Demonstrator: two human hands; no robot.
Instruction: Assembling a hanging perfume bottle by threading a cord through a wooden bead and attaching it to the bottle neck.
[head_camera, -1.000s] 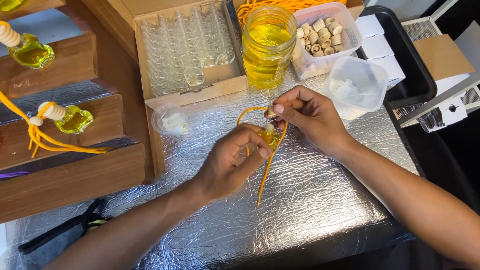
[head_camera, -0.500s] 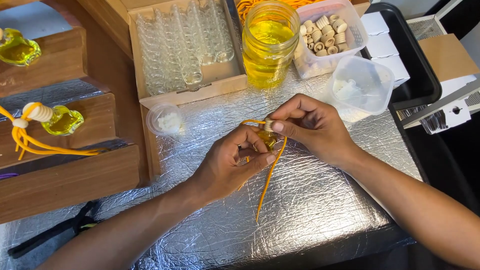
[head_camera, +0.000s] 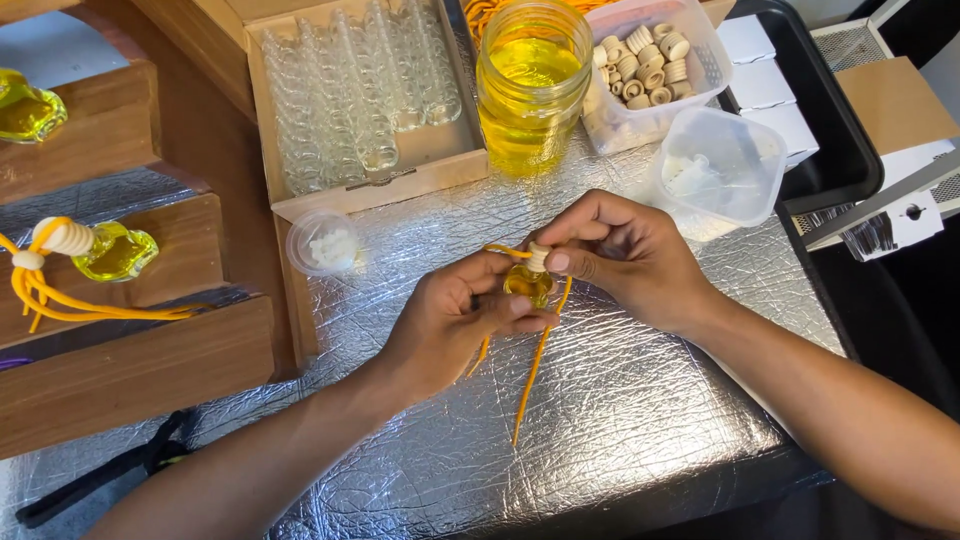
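My left hand (head_camera: 455, 320) grips a small glass bottle (head_camera: 527, 285) of yellow liquid just above the silver foil table (head_camera: 620, 420). My right hand (head_camera: 625, 255) pinches the pale wooden cap (head_camera: 539, 256) on top of that bottle. An orange cord (head_camera: 530, 380) hangs from the cap and trails down toward the table's front edge. Both hands meet at the bottle in the middle of the view.
A glass jar of yellow liquid (head_camera: 530, 85), a tub of wooden caps (head_camera: 655, 60), a clear tub (head_camera: 725, 165) and a box of empty bottles (head_camera: 355, 95) stand behind. A small cup (head_camera: 325, 242) sits left. Finished bottles (head_camera: 110, 250) rest on wooden steps (head_camera: 130, 360).
My hands drew closer together on the bottle, and the view shifted slightly. The cord now hangs straighter below the bottle.
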